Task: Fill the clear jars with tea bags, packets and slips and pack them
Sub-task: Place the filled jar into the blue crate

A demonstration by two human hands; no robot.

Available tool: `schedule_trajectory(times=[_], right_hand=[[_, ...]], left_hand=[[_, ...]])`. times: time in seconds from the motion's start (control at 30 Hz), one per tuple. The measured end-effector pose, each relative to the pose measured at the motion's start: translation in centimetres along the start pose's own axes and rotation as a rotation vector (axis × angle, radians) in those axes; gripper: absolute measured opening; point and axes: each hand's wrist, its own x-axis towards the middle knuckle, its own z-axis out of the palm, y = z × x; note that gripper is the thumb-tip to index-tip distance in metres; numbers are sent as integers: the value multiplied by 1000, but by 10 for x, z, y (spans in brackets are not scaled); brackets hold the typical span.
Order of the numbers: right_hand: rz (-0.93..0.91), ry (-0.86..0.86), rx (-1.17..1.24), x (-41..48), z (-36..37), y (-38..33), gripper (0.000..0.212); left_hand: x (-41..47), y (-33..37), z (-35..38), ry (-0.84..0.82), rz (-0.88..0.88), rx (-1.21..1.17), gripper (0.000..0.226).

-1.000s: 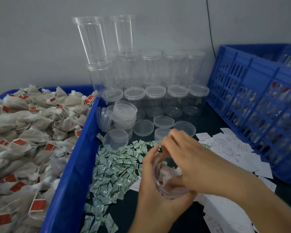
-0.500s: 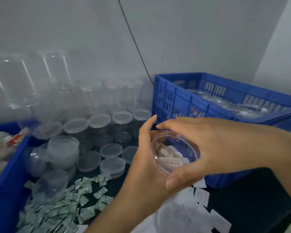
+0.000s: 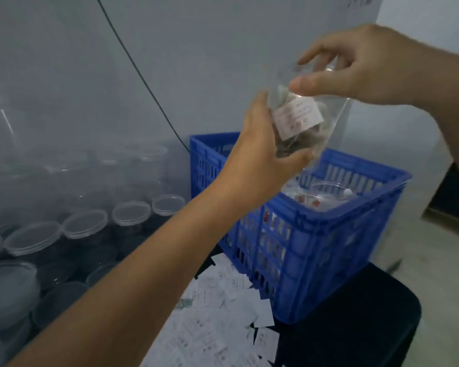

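Both hands hold one clear round plastic jar up in the air, over the back part of a blue plastic crate with slotted walls. The jar is almost upright and leans a little.

The left hand is at the bottom end of the jar. Its thumb curls under the base and its fingers go round the far side, so it grips the jar from below. The right hand is at the top end. Its thumb and fingers curl round the rim from above. The top is blurry, so I cannot tell if a lid is on.

Inside the jar, a white paper slip with red print is flat against the near wall. Some brown tea bags sit low in the jar, just by the left thumb.

The crate stands on a black bench, near its right edge. Filled clear jars sit inside the crate, right under the held jar.

Many loose white paper slips lie on the bench, touching the crate's left and front sides. A row of clear jars with flat clear lids stands along the back edge at the left, beside the crate. A thin black cable runs down the grey wall behind them.
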Motion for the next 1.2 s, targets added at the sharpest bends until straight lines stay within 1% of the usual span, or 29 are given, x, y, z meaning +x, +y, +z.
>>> schedule_trajectory(times=[0.07, 0.13, 0.23, 0.27, 0.33, 0.4, 0.63, 0.73, 0.8, 0.87, 0.93, 1.03, 1.1, 1.2], right_hand=[[104, 45, -108, 21, 8, 30, 72], [199, 23, -175, 37, 24, 57, 75], [306, -83, -208, 48, 56, 91, 82], [339, -114, -207, 48, 68, 101, 83], [400, -162, -210, 45, 90, 118, 81], [447, -213, -224, 42, 108, 131, 78], [509, -394, -276, 35, 128, 163, 60], [559, -486, -250, 31, 134, 178, 58], [597, -502, -213, 29, 136, 188, 56], [638, -526, -182, 27, 134, 195, 60], [685, -606, -168, 26, 129, 199, 67], [708, -719, -135, 26, 120, 202, 63], [694, -762, -126, 25, 114, 202, 59], [674, -788, -124, 22, 105, 205, 54]], left_hand=[[10, -15, 13, -33, -53, 139, 59], [15, -31, 23, -113, -136, 255, 39], [18, -53, 37, -289, -250, 374, 30], [17, -60, 41, -347, -250, 449, 25], [16, -70, 47, -401, -202, 577, 30], [16, -76, 47, -395, -175, 613, 30], [12, -91, 52, -325, -112, 513, 35], [10, -95, 54, -285, -57, 528, 32], [8, -99, 53, -266, 1, 564, 30], [7, -102, 53, -249, 65, 606, 28], [7, -105, 54, -234, 93, 617, 28], [8, -107, 54, -217, 87, 579, 28], [8, -106, 54, -213, 48, 524, 29], [7, -105, 55, -221, 57, 538, 29]])
